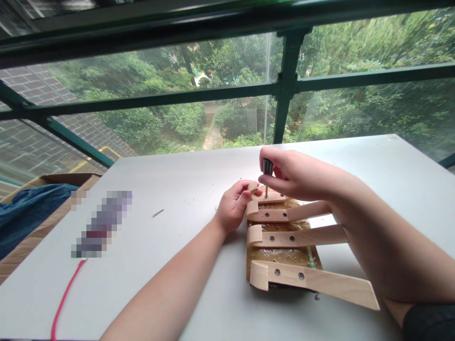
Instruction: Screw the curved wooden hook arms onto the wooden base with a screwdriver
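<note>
A wooden assembly (pixel 284 255) lies on the white table (pixel 177 203): a brown board with several pale wooden slats screwed across it, each ending in a curved tip on the left. My right hand (pixel 295 175) grips a small black-handled screwdriver (pixel 266 171), held upright with its tip on the farthest slat (pixel 275 196). My left hand (pixel 232 204) pinches the curved end of that same slat, fingers closed around it. Screw heads show on the nearer slats.
A loose screw or small nail (pixel 158 213) lies on the table left of my hands. A blurred object (pixel 101 222) with a red cable (pixel 66 296) sits further left. A cardboard box with blue cloth (pixel 24 213) stands at the left edge. Windows run behind the table.
</note>
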The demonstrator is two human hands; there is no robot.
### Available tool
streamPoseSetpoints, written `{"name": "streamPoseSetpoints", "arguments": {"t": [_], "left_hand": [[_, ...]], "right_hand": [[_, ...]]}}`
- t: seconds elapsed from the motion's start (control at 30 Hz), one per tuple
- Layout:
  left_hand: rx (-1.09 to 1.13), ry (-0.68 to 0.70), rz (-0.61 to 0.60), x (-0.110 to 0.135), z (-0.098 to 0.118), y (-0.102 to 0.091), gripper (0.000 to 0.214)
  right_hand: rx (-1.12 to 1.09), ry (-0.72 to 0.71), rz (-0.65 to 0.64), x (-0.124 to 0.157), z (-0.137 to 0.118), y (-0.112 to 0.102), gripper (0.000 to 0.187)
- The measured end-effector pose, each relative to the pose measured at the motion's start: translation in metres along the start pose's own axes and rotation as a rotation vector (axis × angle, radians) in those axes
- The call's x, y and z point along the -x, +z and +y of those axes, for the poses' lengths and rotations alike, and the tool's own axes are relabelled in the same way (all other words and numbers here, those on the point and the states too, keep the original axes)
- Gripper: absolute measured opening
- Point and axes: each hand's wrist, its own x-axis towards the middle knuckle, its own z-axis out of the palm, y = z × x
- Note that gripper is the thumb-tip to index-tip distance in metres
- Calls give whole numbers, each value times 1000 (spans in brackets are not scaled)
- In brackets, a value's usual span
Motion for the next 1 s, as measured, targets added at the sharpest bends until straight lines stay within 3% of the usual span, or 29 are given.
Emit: {"name": "streamPoseSetpoints", "arguments": {"t": [0.23, 0.53, 0.77, 1.0], "left_hand": [[-15, 7, 8, 0, 2, 0, 41], [-44, -14, -6, 0, 0, -2, 38], [13, -28, -33, 1, -2, -2, 39], [29, -21, -25, 1, -4, -1, 39]], "right_hand": [[-49, -25, -63, 1, -1, -4, 4], [-66, -115, 20, 1, 0, 4, 38], [12, -104, 97, 0, 1, 1, 12], [43, 0, 86, 0, 2, -2, 15]]}}
